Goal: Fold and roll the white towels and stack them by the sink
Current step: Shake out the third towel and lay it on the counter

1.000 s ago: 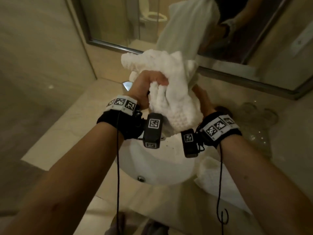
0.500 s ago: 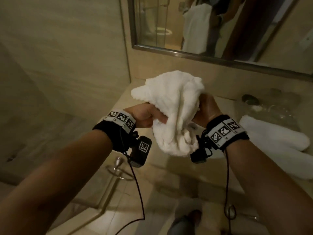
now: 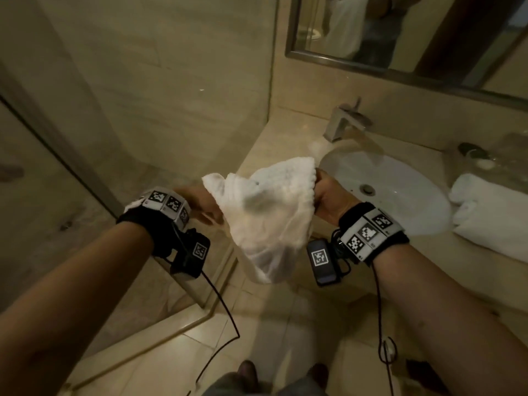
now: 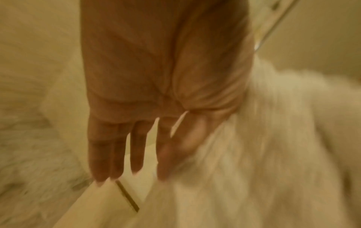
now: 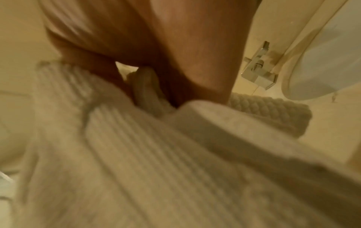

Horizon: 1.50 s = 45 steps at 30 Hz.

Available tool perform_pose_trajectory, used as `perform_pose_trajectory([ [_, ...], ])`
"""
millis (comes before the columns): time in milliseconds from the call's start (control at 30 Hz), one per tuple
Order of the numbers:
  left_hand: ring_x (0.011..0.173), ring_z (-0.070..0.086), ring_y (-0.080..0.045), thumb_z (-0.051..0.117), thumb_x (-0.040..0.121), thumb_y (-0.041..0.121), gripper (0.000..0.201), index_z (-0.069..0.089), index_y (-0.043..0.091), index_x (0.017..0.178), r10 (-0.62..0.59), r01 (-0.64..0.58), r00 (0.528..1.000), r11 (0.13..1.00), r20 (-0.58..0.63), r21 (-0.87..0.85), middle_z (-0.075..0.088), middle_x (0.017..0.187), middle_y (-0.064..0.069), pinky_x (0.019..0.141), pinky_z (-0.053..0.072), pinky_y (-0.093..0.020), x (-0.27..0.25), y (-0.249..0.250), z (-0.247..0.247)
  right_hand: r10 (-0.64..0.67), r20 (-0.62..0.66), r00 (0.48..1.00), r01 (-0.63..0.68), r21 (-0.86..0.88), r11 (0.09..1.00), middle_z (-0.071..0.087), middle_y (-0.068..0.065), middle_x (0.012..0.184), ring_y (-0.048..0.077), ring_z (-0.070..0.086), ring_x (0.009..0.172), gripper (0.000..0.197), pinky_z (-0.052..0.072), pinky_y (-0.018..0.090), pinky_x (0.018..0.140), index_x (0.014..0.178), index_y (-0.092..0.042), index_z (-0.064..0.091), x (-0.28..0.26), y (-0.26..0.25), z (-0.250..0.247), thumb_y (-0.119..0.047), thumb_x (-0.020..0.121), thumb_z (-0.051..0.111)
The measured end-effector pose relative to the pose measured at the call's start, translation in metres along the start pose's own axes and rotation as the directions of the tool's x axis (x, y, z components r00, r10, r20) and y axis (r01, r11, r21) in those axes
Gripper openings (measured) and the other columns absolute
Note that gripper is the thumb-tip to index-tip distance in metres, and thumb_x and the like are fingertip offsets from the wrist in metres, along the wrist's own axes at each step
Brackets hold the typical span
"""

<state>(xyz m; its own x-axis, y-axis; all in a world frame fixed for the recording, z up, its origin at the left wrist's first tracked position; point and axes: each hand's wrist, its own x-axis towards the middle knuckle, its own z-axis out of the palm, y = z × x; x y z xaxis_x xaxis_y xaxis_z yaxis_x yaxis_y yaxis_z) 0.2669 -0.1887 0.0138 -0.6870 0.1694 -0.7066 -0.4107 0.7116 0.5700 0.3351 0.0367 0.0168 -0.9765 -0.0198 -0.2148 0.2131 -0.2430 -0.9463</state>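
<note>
I hold a white waffle towel (image 3: 268, 218) in the air, left of the sink (image 3: 423, 201) and above the counter's edge. My right hand (image 3: 328, 195) grips its right top edge; in the right wrist view the fingers (image 5: 109, 74) curl round a fold of the towel (image 5: 156, 154). My left hand (image 3: 200, 201) is at the towel's left corner. In the left wrist view its fingers (image 4: 136, 146) are straight, and the blurred towel (image 4: 273, 138) lies against the thumb side. The towel's lower part hangs bunched between my wrists.
Rolled white towels (image 3: 491, 215) lie on the counter right of the sink. A chrome faucet (image 3: 343, 121) stands behind the basin, below a mirror (image 3: 400, 32). A glass shower partition (image 3: 128, 195) and its floor rail stand to my left. Small toiletries (image 3: 480, 158) sit at the far right.
My hands have come down and moved apart, and the bunched towel has spread between them. My view has swung left, so the sink and rolled towels now lie to the right.
</note>
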Motion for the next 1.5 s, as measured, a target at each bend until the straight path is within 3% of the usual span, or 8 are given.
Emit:
perform_pose_trajectory([
  [133,0.098,0.057,-0.029,0.042,0.096,0.005,0.023,0.054,0.002,0.116,0.077,-0.127,0.989,0.883,-0.127,-0.452,0.061,0.106,-0.016,0.089,0.047,-0.047,0.013,-0.011,-0.017,-0.006,0.029,1.000,0.019,-0.451,0.893,0.063,0.011,0.081,0.021,0.061,0.073,0.047,0.051,0.032,0.064,0.097,-0.004,0.059,-0.002,0.007,0.017,0.002,0.053,0.044],
  [267,0.104,0.060,-0.039,0.057,0.075,0.064,0.067,0.055,0.008,0.112,0.163,-0.046,0.954,0.910,0.253,-0.413,0.062,0.114,-0.021,0.090,0.046,-0.054,0.008,0.004,-0.013,0.127,0.126,0.984,-0.010,-0.671,0.742,0.054,0.015,0.082,0.027,0.053,0.077,0.063,0.044,0.027,0.056,0.106,0.014,0.057,-0.015,0.009,0.040,-0.009,0.049,0.043],
  [433,0.090,0.068,-0.017,0.073,0.076,0.030,0.028,0.071,0.009,0.095,0.695,-0.232,0.594,0.630,0.405,-0.741,0.069,0.090,0.001,0.068,0.054,-0.023,0.004,0.035,0.073,0.279,0.094,0.956,-0.218,-0.408,0.887,0.056,0.002,0.053,0.010,0.054,0.051,0.017,0.043,0.018,0.052,0.047,-0.013,0.062,-0.018,0.013,0.045,0.003,0.047,0.057],
  [567,0.063,0.064,-0.020,0.058,0.090,0.009,0.015,0.061,-0.004,0.085,0.342,-0.230,0.916,0.875,0.208,-0.426,0.067,0.075,-0.013,0.058,0.054,-0.027,0.015,0.025,0.054,0.288,0.016,0.957,-0.258,-0.398,0.880,0.070,0.009,0.082,0.021,0.065,0.078,0.012,0.050,0.032,0.081,0.081,-0.006,0.068,-0.024,0.020,0.027,-0.010,0.089,0.060],
  [900,0.060,0.053,-0.021,0.034,0.087,-0.005,0.028,0.058,0.009,0.080,0.255,-0.300,0.954,0.845,-0.158,-0.443,0.056,0.069,-0.010,0.060,0.046,-0.030,0.029,0.009,0.024,0.074,-0.353,0.933,-0.185,-0.291,0.939,0.027,0.005,0.147,0.027,0.040,0.127,0.091,0.044,0.044,0.100,0.152,-0.029,0.014,-0.021,0.037,-0.020,0.007,0.082,0.059],
  [1033,0.065,0.045,-0.022,0.038,0.086,0.009,0.019,0.056,0.009,0.082,0.217,-0.253,0.967,0.843,-0.132,-0.475,0.047,0.073,-0.013,0.059,0.036,-0.030,0.037,0.006,0.040,0.186,-0.323,0.928,-0.203,-0.019,0.979,0.065,0.024,0.107,0.038,0.065,0.099,0.043,0.056,0.037,0.075,0.116,0.012,0.056,-0.016,0.026,-0.009,-0.010,0.083,0.071],
  [1233,0.053,0.039,-0.024,0.052,0.065,0.018,0.013,0.049,0.008,0.058,0.223,-0.228,0.972,0.812,-0.075,-0.537,0.046,0.055,-0.010,0.052,0.027,-0.030,0.033,0.017,0.037,0.410,-0.238,0.881,-0.398,0.100,0.912,0.069,0.020,0.099,0.033,0.068,0.090,0.045,0.053,0.043,0.092,0.109,0.004,0.064,-0.019,0.022,-0.006,-0.032,0.083,0.073],
  [1500,0.099,0.063,-0.030,0.076,0.077,0.032,0.045,0.069,-0.002,0.106,0.240,-0.223,0.970,0.928,-0.022,0.297,0.067,0.110,-0.017,0.087,0.050,-0.036,0.041,0.012,0.036,0.284,-0.350,0.893,-0.311,-0.021,0.950,0.065,0.020,0.096,0.030,0.064,0.089,0.026,0.050,0.042,0.088,0.102,0.002,0.063,-0.009,0.015,-0.004,-0.020,0.091,0.055],
])
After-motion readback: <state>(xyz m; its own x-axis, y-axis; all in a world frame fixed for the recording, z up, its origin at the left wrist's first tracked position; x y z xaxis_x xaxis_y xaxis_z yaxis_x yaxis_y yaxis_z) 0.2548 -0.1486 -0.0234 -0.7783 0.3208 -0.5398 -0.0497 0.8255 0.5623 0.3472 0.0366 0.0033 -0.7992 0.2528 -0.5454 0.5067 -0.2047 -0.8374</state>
